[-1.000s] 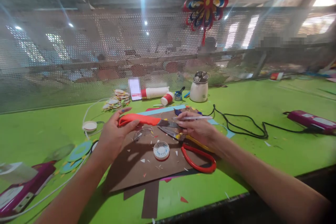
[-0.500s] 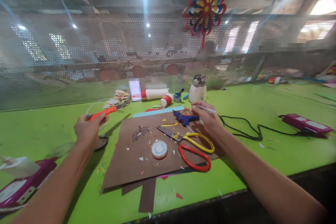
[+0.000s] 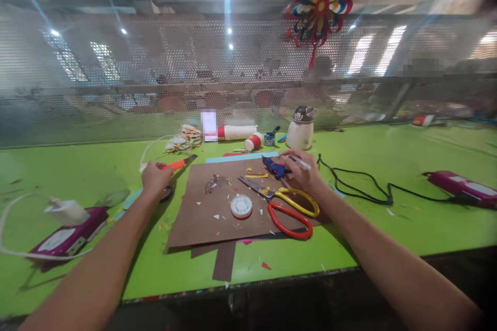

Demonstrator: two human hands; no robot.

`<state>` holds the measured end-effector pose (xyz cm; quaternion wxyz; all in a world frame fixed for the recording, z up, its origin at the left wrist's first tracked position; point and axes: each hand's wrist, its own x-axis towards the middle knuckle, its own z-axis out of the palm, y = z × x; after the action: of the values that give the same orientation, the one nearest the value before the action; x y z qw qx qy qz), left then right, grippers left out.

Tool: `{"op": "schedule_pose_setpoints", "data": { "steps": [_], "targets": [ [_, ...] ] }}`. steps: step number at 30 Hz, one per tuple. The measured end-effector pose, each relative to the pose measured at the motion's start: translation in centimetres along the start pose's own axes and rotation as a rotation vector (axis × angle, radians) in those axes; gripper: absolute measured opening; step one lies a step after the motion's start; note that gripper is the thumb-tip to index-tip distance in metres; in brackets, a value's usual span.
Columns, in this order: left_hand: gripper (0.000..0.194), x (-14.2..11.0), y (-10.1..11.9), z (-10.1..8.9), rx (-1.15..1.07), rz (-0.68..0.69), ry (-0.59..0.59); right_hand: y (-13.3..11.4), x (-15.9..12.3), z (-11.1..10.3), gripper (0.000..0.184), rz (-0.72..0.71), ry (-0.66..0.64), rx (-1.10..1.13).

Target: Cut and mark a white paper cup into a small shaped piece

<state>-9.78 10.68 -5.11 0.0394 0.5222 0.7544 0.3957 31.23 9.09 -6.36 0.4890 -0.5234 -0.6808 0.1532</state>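
Where the left hand [image 3: 156, 181] was: out over the green table [image 3: 380, 152], left of the brown sheet [image 3: 204, 230], fingers curled firmly round the orange handle of a knife [image 3: 177, 164]
Knife: right there in that fist, blade angled forward and right, just beside the sheet's far left corner
Right hand [image 3: 306, 171]: over the sheet's far right side, thumb and fingers pinching a whitish pen [image 3: 302, 161], fingertips close by the blue glue gun [image 3: 275, 167], though whether they touched it I couldn't tell
Scissors [image 3: 268, 195]: down on the sheet, blades a little apart, one yellow loop, one red, nearest the right forearm
Speckled disc [image 3: 241, 207]: flat on the sheet, between the hands, scraps scattered all around it
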Motion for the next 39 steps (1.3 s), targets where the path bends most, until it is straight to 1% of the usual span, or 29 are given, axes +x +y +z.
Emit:
{"op": "schedule_pose_setpoints", "data": {
  "steps": [2,5,6,9,10,12,14,17,20,23,25,27,29,31,33,35,37,39],
  "targets": [
    [0.02,-0.1,0.4,-0.3,0.063,0.037,-0.009,0.0,0.0,-0.1,0.026,0.017,0.0,0.01],
    [0.027,-1.1,2.0,-0.4,0.103,0.178,0.015,-0.6,-0.4,-0.1,0.024,0.02,-0.025,0.019],
    [0.028,-1.7,2.7,-0.2,0.097,0.243,-0.021,-0.9,-0.6,0.0,0.023,0.014,-0.036,0.018],
    [0.02,-4.1,4.7,1.0,0.074,0.411,-0.24,-1.8,-1.2,0.1,0.022,-0.013,-0.055,0.005],
    [0.021,-4.9,5.2,1.5,0.07,0.444,-0.314,-2.1,-1.3,0.2,0.022,-0.023,-0.058,-0.002],
    [0.025,-6.2,5.7,2.3,0.07,0.465,-0.407,-2.4,-1.4,0.4,0.022,-0.046,-0.062,-0.017],
    [0.025,-6.7,5.8,2.8,0.067,0.442,-0.468,-2.6,-1.4,0.5,0.021,-0.073,-0.073,-0.029],
    [0.027,-6.5,5.6,3.0,0.049,0.351,-0.529,-2.6,-1.3,0.8,0.02,-0.108,-0.094,-0.036],
    [0.033,-6.1,5.4,2.9,-0.002,0.293,-0.494,-2.7,-1.4,1.0,0.022,-0.121,-0.103,-0.016],
    [0.027,-5.8,5.4,2.8,-0.083,0.286,-0.462,-3.6,-2.0,1.0,0.023,-0.135,-0.136,0.027],
    [0.021,-5.5,5.3,2.7,-0.152,0.273,-0.463,-4.8,-2.5,0.9,0.023,-0.157,-0.215,0.056],
    [0.017,-5.2,5.3,2.4,-0.23,0.236,-0.469,-6.2,-3.2,0.9,0.024,-0.196,-0.337,0.071],
    [0.015,-4.8,5.3,1.8,-0.318,0.182,-0.472,-7.6,-3.8,1.2,0.033,-0.238,-0.453,0.071],
    [0.023,-4.7,5.6,1.0,-0.416,0.125,-0.481,-8.6,-4.3,1.7,0.044,-0.284,-0.549,0.049],
    [0.034,-4.9,6.1,0.2,-0.529,0.067,-0.508,-9.2,-4.7,2.3,0.055,-0.324,-0.63,0.016],
    [0.036,-5.3,6.7,-0.7,-0.621,0.006,-0.557,-9.3,-5.0,3.0,0.061,-0.344,-0.685,-0.025],
    [0.032,-5.9,7.3,-1.2,-0.678,-0.046,-0.618,-9.1,-5.2,3.5,0.059,-0.337,-0.697,-0.069],
    [0.028,-6.6,7.8,-1.5,-0.714,-0.083,-0.684,-8.8,-5.3,3.8,0.054,-0.321,-0.678,-0.105]
  ]
}}
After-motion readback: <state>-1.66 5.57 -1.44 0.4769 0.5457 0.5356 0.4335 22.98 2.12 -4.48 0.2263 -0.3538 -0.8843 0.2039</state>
